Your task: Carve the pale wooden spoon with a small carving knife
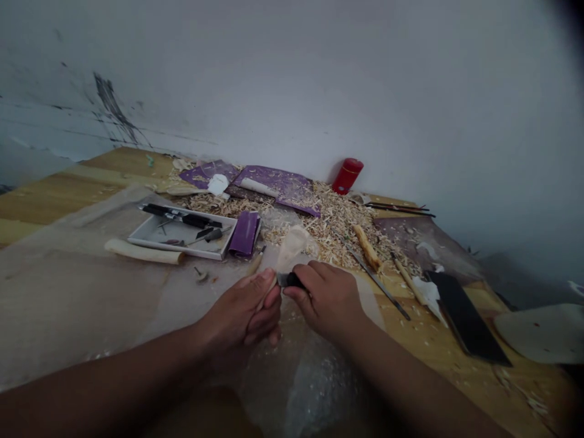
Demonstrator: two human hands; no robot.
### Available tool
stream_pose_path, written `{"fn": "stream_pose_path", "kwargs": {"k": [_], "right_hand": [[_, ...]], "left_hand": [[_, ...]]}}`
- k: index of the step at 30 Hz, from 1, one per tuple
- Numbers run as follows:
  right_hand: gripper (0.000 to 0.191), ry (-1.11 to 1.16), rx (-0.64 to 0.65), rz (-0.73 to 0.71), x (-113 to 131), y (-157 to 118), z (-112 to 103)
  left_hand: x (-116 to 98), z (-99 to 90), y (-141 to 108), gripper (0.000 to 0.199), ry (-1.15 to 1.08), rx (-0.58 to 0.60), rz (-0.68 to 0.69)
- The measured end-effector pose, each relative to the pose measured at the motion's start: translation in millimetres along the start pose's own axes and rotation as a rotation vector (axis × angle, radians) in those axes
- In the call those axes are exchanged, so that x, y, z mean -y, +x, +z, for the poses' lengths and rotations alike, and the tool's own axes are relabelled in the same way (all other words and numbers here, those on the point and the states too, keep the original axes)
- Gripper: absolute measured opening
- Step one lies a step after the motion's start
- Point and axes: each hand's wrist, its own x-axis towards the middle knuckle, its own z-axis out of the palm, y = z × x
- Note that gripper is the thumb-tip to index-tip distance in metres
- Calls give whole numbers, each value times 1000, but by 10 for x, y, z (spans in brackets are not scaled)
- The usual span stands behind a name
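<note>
My left hand (255, 307) is closed around the narrow end of a pale wooden piece (292, 246). The piece seems to widen into a rounded, paddle-like end beyond my fingers, though its outline blurs into the plastic behind. In my right hand (326, 298) is a short knife (292, 280) with a black handle. Its small grey blade lies against the wood, right beside my left fingertips. My right fingers wrap over the handle and hide part of it. Below both hands spreads clear plastic sheeting (182, 310).
A white box (223, 250) of tools stands left, near a purple packet (245, 234) and a curved pale stick (143, 251). Wood shavings (337, 222) are heaped behind my hands. A red canister (347, 176) leans by the wall. Rightward lie a thin file (381, 286) and a dark slab (469, 316).
</note>
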Motion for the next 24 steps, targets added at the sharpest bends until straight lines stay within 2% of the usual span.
{"fn": "stream_pose_path", "kwargs": {"k": [5, 7, 10, 11, 13, 17, 20, 24], "right_hand": [[28, -5, -36, 19, -23, 35, -2], [28, 18, -96, 142, -176, 48, -25], [28, 55, -286, 453, -468, 37, -91], [27, 76, -317, 468, -533, 26, -111], [24, 148, -327, 407, -567, 6, -126], [21, 331, -233, 264, -391, -6, -53], [24, 470, -272, 299, -326, -4, 14], [31, 585, -295, 348, -381, -14, 12]], "left_hand": [[25, 3, -10, 38, -65, 0, 17], [58, 18, -43, 39, -57, -6, 19], [101, 48, -98, 40, -27, 46, 4], [105, 54, -106, 40, -23, 57, -2], [96, 54, -100, 39, -24, 45, -5], [48, 16, -42, 41, 24, 17, 17], [22, -22, -15, 42, 109, 14, 43], [7, -57, 0, 45, 238, -10, 42]]}}
